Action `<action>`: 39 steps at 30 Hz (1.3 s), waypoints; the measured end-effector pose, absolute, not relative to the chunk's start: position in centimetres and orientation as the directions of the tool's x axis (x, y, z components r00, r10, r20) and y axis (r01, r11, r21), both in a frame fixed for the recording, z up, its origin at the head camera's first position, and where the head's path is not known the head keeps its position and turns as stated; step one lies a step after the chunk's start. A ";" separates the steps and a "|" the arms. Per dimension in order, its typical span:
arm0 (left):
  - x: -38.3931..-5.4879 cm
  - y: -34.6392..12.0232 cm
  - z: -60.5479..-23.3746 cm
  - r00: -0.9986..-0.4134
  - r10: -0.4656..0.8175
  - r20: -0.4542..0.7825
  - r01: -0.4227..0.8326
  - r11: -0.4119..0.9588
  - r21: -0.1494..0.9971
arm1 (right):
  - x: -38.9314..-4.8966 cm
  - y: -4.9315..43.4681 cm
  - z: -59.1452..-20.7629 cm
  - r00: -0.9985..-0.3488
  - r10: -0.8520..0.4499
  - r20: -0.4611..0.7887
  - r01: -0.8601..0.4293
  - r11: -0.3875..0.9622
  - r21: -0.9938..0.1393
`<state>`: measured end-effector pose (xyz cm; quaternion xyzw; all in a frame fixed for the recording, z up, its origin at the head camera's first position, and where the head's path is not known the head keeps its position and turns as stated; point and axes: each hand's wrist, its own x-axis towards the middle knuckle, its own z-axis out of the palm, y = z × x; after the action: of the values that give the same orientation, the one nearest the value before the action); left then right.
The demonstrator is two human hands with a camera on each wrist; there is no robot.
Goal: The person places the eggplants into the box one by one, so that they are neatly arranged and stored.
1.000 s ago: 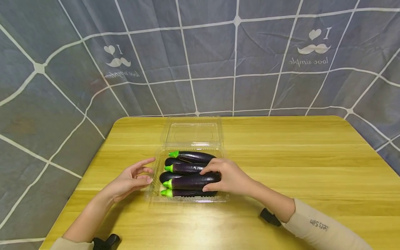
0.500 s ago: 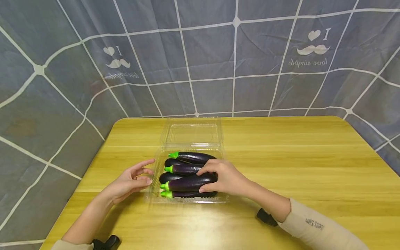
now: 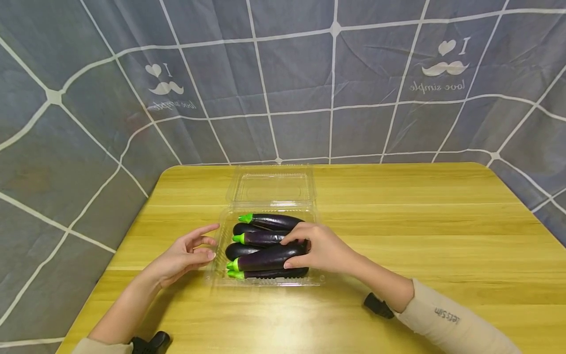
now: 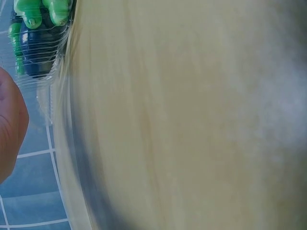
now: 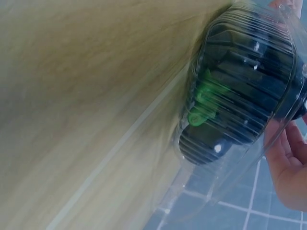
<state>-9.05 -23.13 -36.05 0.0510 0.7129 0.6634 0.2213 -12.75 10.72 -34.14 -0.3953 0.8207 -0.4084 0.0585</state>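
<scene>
A clear plastic clamshell box (image 3: 222, 233) lies with its lid (image 3: 271, 188) folded back behind it, and holds several dark purple eggplants with green stems. My right hand (image 3: 327, 250) grips the rounded right end of an eggplant (image 3: 265, 258) lying on top near the front, its stem pointing left. My left hand (image 3: 179, 260) is held beside the box's left edge, fingers spread and holding nothing; whether it touches the box is unclear. Through the ribbed wall, the right wrist view shows dark eggplants (image 5: 249, 91) with the right hand (image 5: 290, 167) at their side.
The box stands on a wood-grain table (image 3: 420, 221), left of its middle. A grey curtain (image 3: 296, 78) with white lines hangs behind and at both sides. Black devices (image 3: 378, 306) are at both wrists.
My right hand has shifted slightly left with the top eggplant, whose stem end now sits a little further left and lower over the front one. The left hand stays in place.
</scene>
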 end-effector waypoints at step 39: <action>-9.0 -23.1 -36.0 -0.894 0.381 -0.237 -0.216 0.099 0.971 | -22.1 14.9 -35.2 -0.851 -0.346 -0.394 0.434 -0.043 -0.900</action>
<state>-8.96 -23.08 -35.96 0.0583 0.7070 0.6686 0.2230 -22.05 14.85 -35.18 0.0345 0.6366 -0.7214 0.2704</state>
